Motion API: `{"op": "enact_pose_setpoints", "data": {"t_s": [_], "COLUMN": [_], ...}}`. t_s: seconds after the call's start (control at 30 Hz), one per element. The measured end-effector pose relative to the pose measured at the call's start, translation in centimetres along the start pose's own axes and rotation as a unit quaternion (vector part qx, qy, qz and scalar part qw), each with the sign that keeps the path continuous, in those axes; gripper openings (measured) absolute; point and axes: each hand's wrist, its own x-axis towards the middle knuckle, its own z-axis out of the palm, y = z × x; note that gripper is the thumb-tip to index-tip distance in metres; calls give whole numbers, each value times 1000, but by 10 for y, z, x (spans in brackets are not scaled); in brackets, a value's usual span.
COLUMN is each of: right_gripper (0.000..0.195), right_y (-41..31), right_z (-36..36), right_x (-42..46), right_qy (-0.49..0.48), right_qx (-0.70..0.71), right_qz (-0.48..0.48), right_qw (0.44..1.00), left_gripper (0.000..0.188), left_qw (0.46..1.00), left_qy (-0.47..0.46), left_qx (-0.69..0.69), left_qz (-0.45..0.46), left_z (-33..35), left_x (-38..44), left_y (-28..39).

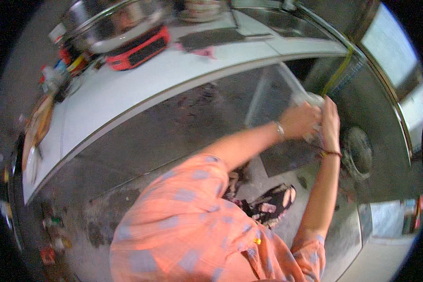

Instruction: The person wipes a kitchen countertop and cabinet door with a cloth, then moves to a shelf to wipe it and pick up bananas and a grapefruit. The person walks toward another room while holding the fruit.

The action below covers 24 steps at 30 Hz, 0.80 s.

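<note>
My left hand (pixel 303 120), with a silver bangle at its wrist, is closed around a crumpled whitish cloth (pixel 315 99). The cloth is blurred, and some of it shows above the fist. Pressed against the same bundle from the right is my right hand (pixel 330 121), which wears a thin reddish band; its inner fingers are hidden. Both hands are below the level of the white counter (pixel 102 102), close to a pale upright panel edge (pixel 292 78) beneath it. A yellow-green hose (pixel 338 75) runs just above the hands.
On the counter stand a red-and-black appliance (pixel 139 51) with a large metal pot (pixel 116 26) and, near the sink (pixel 285 21), a dark flat board (pixel 211 38). A round whitish object (pixel 357 153) lies right of my hands. A wooden board (pixel 40 123) is far left.
</note>
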Motion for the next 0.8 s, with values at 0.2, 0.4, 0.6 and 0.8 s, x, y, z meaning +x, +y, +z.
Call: {"op": "enact_pose_setpoints", "data": {"t_s": [0.2,0.4,0.6,0.8], "right_gripper": [61,64,63,65], "right_y": [2,-15,-12,-17], "right_z": [-4,4,-5,8], "right_x": [5,-5,-3,-7], "right_qy": [23,15,-7,-20], "right_qx": [-85,-134,-142,-144], "right_qz": [45,45,61,31], "right_qw": [995,990,988,989], "left_gripper": [47,44,41,35], "left_qw": [961,832,916,845], "left_qy": [256,350,236,346], "left_qx": [-24,-284,-298,-251], "left_qz": [-105,-324,-130,-322], "left_z": [33,62,76,72], "left_x": [1,1,-49,-16], "left_y": [-90,-74,11,-85]}}
